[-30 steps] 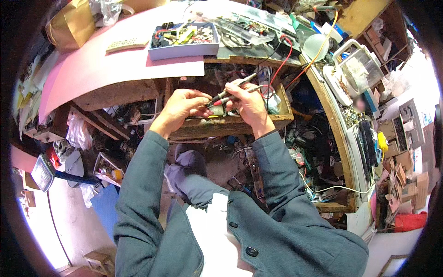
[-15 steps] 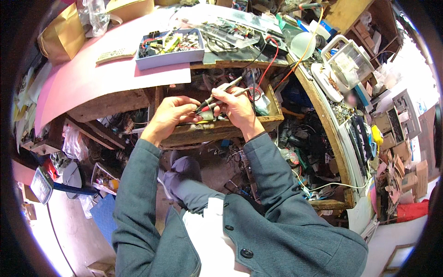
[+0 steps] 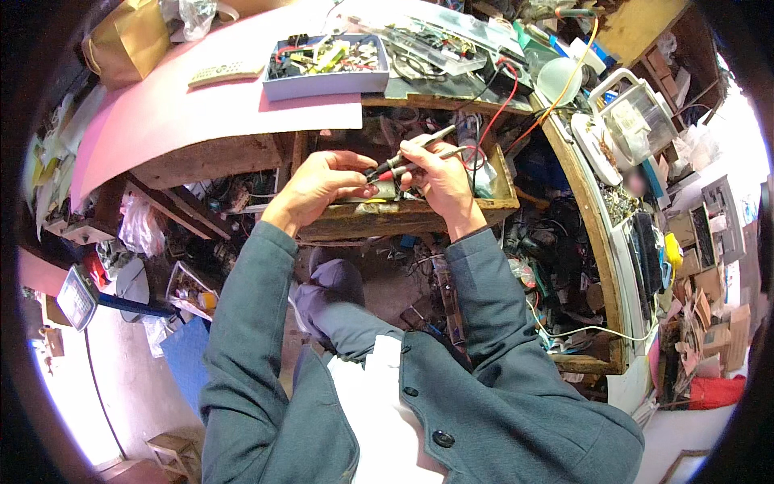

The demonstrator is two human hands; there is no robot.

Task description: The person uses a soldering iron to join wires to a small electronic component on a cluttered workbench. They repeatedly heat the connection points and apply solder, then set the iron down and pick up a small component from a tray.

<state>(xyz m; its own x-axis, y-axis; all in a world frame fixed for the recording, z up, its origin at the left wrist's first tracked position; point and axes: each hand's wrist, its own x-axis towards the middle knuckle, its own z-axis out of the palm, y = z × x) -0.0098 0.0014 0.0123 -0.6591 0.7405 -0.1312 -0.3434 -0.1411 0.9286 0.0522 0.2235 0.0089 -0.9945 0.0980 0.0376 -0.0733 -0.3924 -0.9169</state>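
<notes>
Over an open wooden drawer (image 3: 379,227), my two hands meet close together. My right hand (image 3: 442,179) grips two slim test probes at once, the black-tipped probe (image 3: 439,137) and the red-banded probe (image 3: 393,174), both with grey handles. Their tips point left, at the fingers of my left hand (image 3: 319,187). That hand is closed in a pinch, on a small dark piece partly hidden by its fingertips; its kind is too small to tell. A red lead (image 3: 497,113) runs from the probes up to the bench.
On the pink bench top (image 3: 193,113) stand a blue-grey box (image 3: 330,89) of small parts and a pale keypad-like panel (image 3: 228,74). Loose components and wires crowd the back. To the right are a clear plastic container (image 3: 637,121) and a wooden-framed bin (image 3: 598,250) of electronic scrap.
The view has shifted, so the bench and hands sit farther right in the picture. Both hands keep their holds, with the probe tips still at the left fingertips.
</notes>
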